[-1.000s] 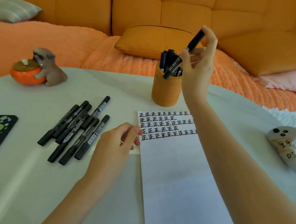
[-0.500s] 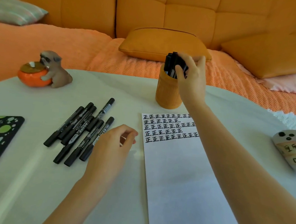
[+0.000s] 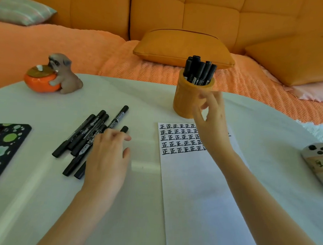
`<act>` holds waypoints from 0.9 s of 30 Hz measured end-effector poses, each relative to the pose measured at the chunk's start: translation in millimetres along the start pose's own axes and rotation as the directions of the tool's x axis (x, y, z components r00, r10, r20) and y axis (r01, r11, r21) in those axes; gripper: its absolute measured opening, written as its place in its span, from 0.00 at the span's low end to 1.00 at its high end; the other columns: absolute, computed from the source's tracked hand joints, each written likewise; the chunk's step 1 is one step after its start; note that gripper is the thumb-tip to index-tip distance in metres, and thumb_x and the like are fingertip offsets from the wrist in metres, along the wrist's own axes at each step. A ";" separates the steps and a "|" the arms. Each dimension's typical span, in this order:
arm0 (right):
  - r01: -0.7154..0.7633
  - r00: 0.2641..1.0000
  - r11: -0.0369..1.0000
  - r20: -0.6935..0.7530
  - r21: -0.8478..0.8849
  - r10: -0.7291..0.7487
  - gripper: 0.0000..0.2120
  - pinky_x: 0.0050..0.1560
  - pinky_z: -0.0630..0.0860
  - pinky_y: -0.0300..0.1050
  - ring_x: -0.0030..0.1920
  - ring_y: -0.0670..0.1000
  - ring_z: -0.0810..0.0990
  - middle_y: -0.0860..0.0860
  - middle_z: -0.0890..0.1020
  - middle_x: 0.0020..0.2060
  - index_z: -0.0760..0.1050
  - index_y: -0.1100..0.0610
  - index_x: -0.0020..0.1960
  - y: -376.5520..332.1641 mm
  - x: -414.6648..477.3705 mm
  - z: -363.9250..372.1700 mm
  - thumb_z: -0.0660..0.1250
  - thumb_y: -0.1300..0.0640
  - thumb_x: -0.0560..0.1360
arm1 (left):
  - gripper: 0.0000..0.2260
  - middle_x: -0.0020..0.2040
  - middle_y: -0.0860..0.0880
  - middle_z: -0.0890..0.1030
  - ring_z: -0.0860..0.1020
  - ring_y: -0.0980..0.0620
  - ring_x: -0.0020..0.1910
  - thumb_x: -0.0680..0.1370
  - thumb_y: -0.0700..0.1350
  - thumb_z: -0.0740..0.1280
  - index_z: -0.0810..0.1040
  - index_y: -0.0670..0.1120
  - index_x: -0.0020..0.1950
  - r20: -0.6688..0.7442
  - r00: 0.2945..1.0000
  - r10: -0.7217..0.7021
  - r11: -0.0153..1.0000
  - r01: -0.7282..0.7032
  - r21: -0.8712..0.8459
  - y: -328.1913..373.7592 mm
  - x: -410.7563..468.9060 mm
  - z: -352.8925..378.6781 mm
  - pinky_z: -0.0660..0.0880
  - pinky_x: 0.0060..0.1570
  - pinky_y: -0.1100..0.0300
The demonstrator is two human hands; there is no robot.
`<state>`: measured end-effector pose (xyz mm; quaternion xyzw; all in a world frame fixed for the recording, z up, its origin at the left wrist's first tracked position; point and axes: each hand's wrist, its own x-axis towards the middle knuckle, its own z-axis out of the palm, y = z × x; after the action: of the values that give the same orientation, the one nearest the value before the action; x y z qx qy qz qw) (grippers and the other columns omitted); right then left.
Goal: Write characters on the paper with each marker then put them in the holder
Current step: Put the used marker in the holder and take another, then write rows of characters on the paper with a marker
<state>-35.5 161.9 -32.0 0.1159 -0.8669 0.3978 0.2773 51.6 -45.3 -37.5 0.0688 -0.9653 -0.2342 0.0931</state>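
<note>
An orange holder (image 3: 185, 101) stands at the back of the table with several black markers (image 3: 198, 71) upright in it. My right hand (image 3: 213, 124) hovers in front of the holder, fingers loose, holding nothing. A white paper (image 3: 199, 192) lies below it with rows of black characters along its top. Several black markers (image 3: 87, 134) lie in a bunch left of the paper. My left hand (image 3: 108, 157) reaches over the right side of that bunch, fingers stretched out onto the markers, covering parts of them.
A phone in a black-and-green spotted case (image 3: 0, 149) lies at the left edge. A dog figurine hugging an orange pot (image 3: 53, 74) sits at the back left. A ghost-shaped object (image 3: 320, 164) lies at the right. Orange sofa cushions (image 3: 183, 47) rise behind the white table (image 3: 141, 207).
My right hand dropped its marker into the holder and drew back toward me. My left hand moved left from the paper's edge onto the loose markers.
</note>
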 end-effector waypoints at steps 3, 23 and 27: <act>0.021 0.998 1.000 0.065 0.004 -0.021 0.15 0.46 0.66 0.29 0.45 0.48 0.72 0.51 0.73 0.51 0.72 0.58 0.64 -9.7 -26.9 -9.1 0.62 0.64 0.78 | 0.12 0.62 0.50 0.71 0.69 0.48 0.61 0.78 0.42 0.63 0.75 0.48 0.62 0.020 1.000 -0.010 0.999 0.009 0.049 -2.5 -0.4 1.2 0.67 0.44 0.60; -0.659 0.743 0.624 0.495 0.421 0.450 0.11 0.26 0.64 0.35 0.25 0.48 0.67 0.54 0.75 0.28 0.76 0.56 0.40 -59.4 -71.8 -16.9 0.64 0.51 0.77 | 0.15 0.46 0.57 0.81 0.79 0.61 0.47 0.71 0.37 0.72 0.72 0.53 0.51 0.109 0.948 0.300 0.737 -0.158 -0.657 36.5 -15.0 2.7 0.76 0.44 0.67; -0.650 0.760 0.584 0.427 0.486 0.490 0.12 0.26 0.65 0.35 0.25 0.47 0.68 0.53 0.76 0.27 0.79 0.60 0.41 -57.5 -71.6 -18.2 0.64 0.54 0.77 | 0.13 0.46 0.58 0.80 0.79 0.61 0.45 0.72 0.44 0.71 0.71 0.53 0.52 0.109 0.968 0.227 0.759 -0.106 -0.643 34.9 -18.1 6.9 0.75 0.44 0.68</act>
<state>54.5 136.5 -27.4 -0.0394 -0.7080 0.7045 -0.0292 64.6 -8.3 -29.9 -0.0743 -0.8369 -0.5405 0.0437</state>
